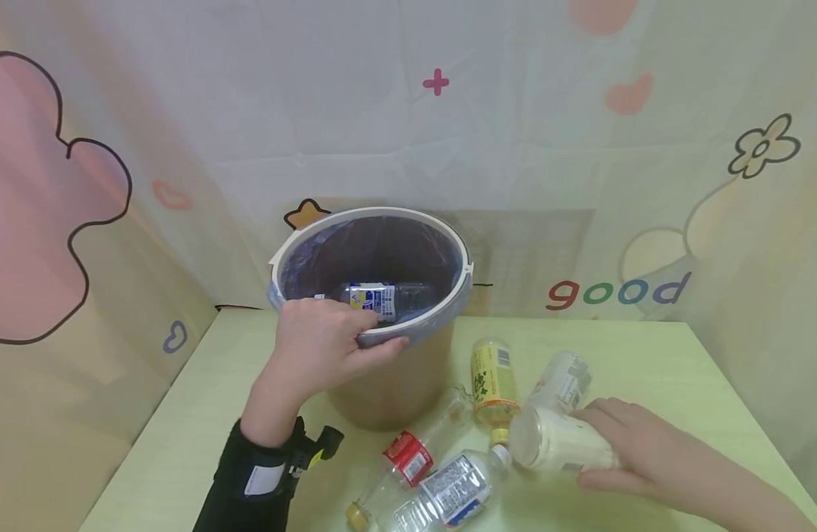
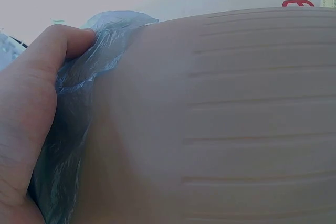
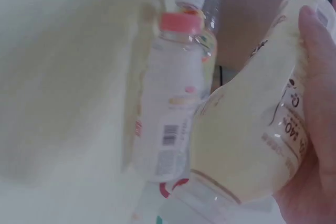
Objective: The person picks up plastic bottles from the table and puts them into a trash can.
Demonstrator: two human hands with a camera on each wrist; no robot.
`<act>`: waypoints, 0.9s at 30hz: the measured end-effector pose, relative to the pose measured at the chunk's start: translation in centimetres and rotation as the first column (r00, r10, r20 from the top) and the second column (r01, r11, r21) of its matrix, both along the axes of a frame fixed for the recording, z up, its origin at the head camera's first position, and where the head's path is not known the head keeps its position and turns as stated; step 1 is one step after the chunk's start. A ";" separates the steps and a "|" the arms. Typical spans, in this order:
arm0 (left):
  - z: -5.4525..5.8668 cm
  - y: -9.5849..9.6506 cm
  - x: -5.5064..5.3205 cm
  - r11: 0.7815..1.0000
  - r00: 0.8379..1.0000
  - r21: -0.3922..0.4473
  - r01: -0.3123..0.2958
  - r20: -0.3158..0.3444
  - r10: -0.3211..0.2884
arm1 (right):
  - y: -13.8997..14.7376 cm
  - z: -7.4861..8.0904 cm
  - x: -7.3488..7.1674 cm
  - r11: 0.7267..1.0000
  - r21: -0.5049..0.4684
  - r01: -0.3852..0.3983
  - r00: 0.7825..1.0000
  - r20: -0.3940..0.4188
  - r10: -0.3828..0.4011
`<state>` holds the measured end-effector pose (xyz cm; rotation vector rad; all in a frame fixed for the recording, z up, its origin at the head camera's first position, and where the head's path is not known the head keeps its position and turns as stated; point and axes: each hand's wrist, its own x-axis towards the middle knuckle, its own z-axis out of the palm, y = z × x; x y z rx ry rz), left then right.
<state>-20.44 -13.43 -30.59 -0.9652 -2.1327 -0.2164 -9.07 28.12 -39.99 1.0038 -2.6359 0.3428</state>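
Observation:
My left hand (image 1: 322, 336) grips the near rim of a beige trash can (image 1: 398, 391), its thumb outside over the folded edge of the bluish plastic liner (image 2: 107, 45). The other fingers are over the rim and partly hidden. Inside the can lies a plastic bottle with a blue and white label (image 1: 375, 299). At the right, my right hand (image 1: 637, 451) holds a cream-coloured bottle (image 3: 252, 124) tilted above the table, fingers and thumb around its body. Just behind it in the head view lies a white bottle (image 1: 563, 378), whose pink cap (image 3: 180, 22) shows in the right wrist view.
On the pale table (image 1: 648, 362), a yellow-labelled bottle (image 1: 493, 377) lies right of the can. In front lie a clear bottle with a red label (image 1: 408, 458) and a clear bottle with a white and blue label (image 1: 455, 488). A printed curtain (image 1: 355, 111) hangs behind the can.

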 end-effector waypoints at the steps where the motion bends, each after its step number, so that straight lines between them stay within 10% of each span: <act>1: 0.0 0.1 0.0 1.000 1.000 0.001 0.001 0.000 -0.001 | 0.2 0.4 -0.2 1.000 -0.015 0.005 1.000 0.008 -0.005; 10: 0.0 0.5 -0.1 1.000 1.000 -0.003 0.012 0.003 -0.012 | 1.7 4.2 -1.8 0.999 -0.043 0.031 0.998 0.062 -0.028; 16: 0.0 0.7 0.0 1.000 1.000 -0.001 0.014 0.001 -0.014 | 1.9 7.2 -3.5 0.999 -0.023 0.046 0.998 -0.040 -0.046; 27: 0.1 0.2 0.1 1.000 1.000 0.004 -0.003 0.014 0.003 | -1.2 12.5 -9.0 0.988 -0.130 0.089 0.993 -0.064 -0.098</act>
